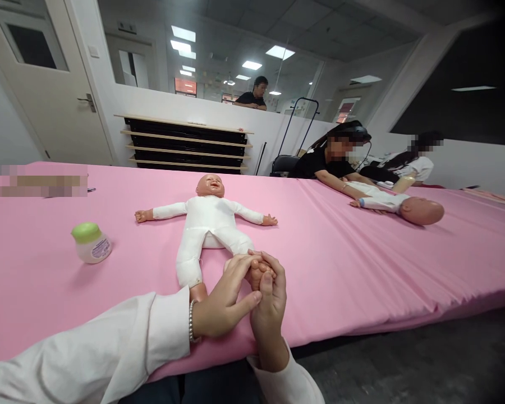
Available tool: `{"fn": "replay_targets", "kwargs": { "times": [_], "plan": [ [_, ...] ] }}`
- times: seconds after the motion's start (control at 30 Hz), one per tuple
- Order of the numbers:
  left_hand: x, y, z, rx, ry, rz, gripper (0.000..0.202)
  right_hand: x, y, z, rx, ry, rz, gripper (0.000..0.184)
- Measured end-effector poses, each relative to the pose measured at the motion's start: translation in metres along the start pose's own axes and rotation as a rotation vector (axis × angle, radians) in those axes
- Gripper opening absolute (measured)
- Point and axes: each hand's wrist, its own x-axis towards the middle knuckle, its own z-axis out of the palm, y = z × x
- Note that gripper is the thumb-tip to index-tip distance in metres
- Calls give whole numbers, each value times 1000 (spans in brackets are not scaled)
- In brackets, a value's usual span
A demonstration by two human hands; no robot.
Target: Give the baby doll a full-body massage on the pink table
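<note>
Clasping doll's foot [261, 274] in both hands [223, 300] [269, 306]; table edge [362, 328] near

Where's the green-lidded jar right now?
In the head view, the green-lidded jar stands upright on the pink-covered table, to the left of the white-suited baby doll.

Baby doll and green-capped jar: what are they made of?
The baby doll's head looks like moulded vinyl or hard plastic, smooth with a soft sheen. Its white body looks like soft cloth, with stitching visible at the leg. The jar looks like plastic with a printed label, though glass can't be ruled out.
</note>
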Motion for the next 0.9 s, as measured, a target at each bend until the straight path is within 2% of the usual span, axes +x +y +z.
{"fn": "replay_targets", "kwargs": {
  "times": [0.1, 0.23, 0.37, 0.47, 0.57, 0.67, 0.8, 0.9],
  "plan": [
    [0, -4, 1, 8, 22, -9, 43, 0, 0, 1, 105, -21, 64, 27],
    [4, -6, 3, -80, 100, -79, 32, -5, 2, -3, 133, -93, 50, 38],
    [7, -6, 3, -274, 184, -201, 24, -13, 3, -2, -31, -198, -14, 44],
    [7, -6, 3, -384, 181, -258, 24, -17, 3, 1, -165, -175, -52, 45],
    [6, -4, 2, -399, 110, -213, 24, -15, 4, 3, -187, -67, -68, 39],
    [4, -2, 0, -294, 42, -113, 29, -9, 2, 3, -72, -2, 14, 32],
    [2, -2, 0, -101, 15, -41, 42, -6, -2, 1, 87, -12, 125, 32],
    [3, -3, 2, -124, 74, -74, 36, -9, -3, -1, 109, -82, 107, 35]
  ]
}}
